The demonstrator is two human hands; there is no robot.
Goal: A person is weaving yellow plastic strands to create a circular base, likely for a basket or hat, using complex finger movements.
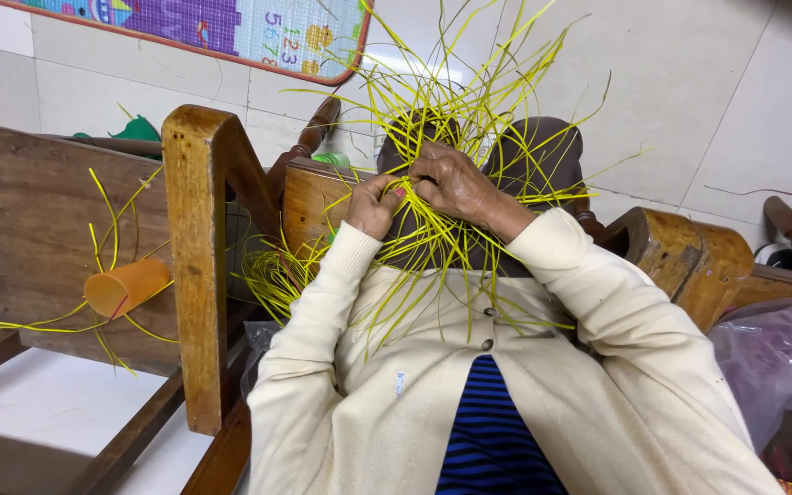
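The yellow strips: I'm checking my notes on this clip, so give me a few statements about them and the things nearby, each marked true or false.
1. Both hands, the left hand and the right hand, work in a bundle of yellow strips. True.
2. An orange cup lies on its side on the wooden chair. True.
3. The cup is blue. False: it is orange.
4. The person wears a cream cardigan over a blue striped top. True.
5. The right hand rests on the purple plastic bag. False: it is in the strips, away from the bag.
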